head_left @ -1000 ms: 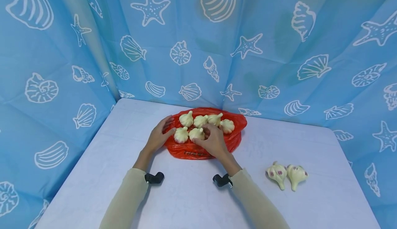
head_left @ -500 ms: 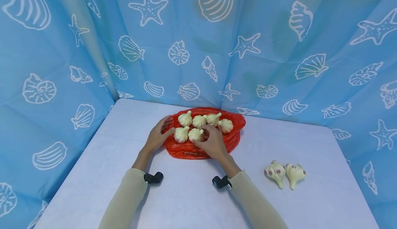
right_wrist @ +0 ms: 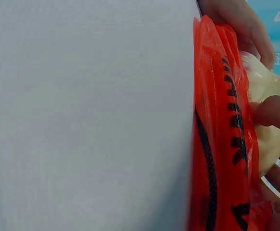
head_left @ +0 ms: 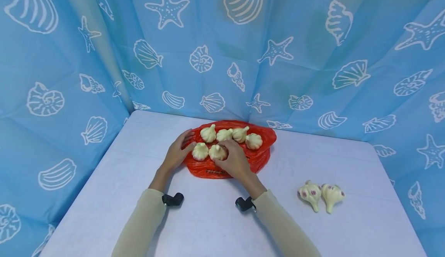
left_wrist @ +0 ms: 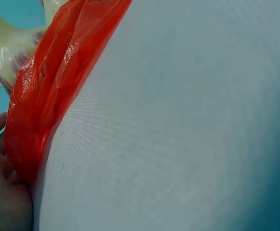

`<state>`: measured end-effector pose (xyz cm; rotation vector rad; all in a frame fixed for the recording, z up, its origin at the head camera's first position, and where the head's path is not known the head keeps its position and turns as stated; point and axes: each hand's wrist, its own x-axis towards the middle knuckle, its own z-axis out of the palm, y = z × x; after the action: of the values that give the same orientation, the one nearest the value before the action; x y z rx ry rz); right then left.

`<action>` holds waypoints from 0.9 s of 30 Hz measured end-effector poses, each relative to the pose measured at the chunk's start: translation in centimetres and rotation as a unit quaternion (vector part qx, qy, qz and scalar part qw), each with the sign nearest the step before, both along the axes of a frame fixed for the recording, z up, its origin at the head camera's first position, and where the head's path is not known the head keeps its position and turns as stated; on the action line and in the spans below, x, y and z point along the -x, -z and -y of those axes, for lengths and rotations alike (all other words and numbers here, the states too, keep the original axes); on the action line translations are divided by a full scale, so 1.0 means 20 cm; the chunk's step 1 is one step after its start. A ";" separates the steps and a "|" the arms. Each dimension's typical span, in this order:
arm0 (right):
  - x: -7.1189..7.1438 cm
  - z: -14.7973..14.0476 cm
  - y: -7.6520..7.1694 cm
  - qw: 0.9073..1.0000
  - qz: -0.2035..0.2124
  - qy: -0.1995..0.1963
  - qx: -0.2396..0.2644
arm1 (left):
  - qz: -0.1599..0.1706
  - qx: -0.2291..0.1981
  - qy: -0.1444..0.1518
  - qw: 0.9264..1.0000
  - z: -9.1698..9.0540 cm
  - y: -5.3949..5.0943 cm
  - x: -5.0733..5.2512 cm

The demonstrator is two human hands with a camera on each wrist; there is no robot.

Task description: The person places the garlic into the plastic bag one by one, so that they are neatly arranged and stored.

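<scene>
A red plastic bag (head_left: 208, 172) lies near the table's back edge with several garlic bulbs on it in two rows. My left hand (head_left: 176, 153) rests at the bag's left end, fingers spread, its thumb at the front-left bulb (head_left: 200, 151). With thumb and fingers my right hand (head_left: 236, 160) grips the front-right bulb (head_left: 217, 152), which touches or nearly touches the one beside it. In the right wrist view the right thumb (right_wrist: 274, 113) presses on that bulb (right_wrist: 271, 144). The left wrist view shows the left hand (left_wrist: 5, 192) against the bag (left_wrist: 44, 91).
Two garlic bulbs with purple spots, one on the left (head_left: 310, 195) and one on the right (head_left: 332, 197), lie side by side on the white table (head_left: 205, 226), right of the bag. A blue curtain (head_left: 222, 36) with shells and starfish hangs behind and at the sides.
My right hand has shifted slightly left with the front-right bulb. The front-left bulb has also moved a little left. My left hand has stayed at the bag's end.
</scene>
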<state>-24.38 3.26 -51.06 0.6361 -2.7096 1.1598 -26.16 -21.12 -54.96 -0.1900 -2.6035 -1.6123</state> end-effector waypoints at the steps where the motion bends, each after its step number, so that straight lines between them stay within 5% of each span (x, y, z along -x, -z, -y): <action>1: 0.00 0.00 0.00 1.000 0.000 0.000 0.004 | 0.000 0.001 -0.001 1.000 0.00 0.00 0.00; 17: -0.01 -0.03 0.02 0.999 -0.006 -0.017 0.046 | -0.001 -0.003 0.001 1.000 0.00 -0.01 0.00; 27: -0.02 -0.05 -0.03 0.998 -0.008 -0.025 0.065 | 0.000 -0.005 0.001 1.000 0.00 0.00 0.00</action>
<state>-23.96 4.33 -50.49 0.6942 -2.5931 1.3236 -26.13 -21.07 -54.88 -0.1914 -2.5952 -1.6244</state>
